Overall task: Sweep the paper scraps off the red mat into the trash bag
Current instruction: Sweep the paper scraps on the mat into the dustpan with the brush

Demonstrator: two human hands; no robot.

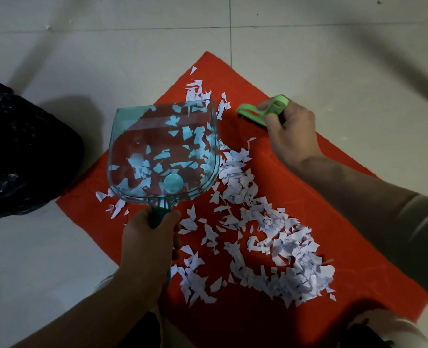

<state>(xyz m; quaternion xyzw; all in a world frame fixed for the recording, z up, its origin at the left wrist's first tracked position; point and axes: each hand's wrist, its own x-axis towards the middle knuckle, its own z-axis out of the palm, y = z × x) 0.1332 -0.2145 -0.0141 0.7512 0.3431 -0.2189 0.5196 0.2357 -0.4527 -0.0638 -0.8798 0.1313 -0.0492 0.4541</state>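
Pale tiled floor carries the red mat (87, 197), a flat, felt-like sheet w/ a matte nap. Paper scraps (270, 234) are thin, white, irregular torn bits w/ blue ink, spread from mat centre to its near-right part. Trash bag (27, 146), black crinkled film, sits just off the mat's left edge. L hand (147, 242) is wrapped round the handle of the dustpan (162, 151), a translucent teal hard-plastic scoop over the mat's left half. Tinted scraps show in or under it; can't tell which. R hand (290, 131) has its fingers curled round a green plastic brush (258, 111) at the mat's far side. Likely risks:
- Fast strokes flick light scraps off the mat onto the floor.
- Nap snags bits.
- Gap under the pan lip lets scraps slide beneath.
- Tilting the pan en route to the bag spills the load.
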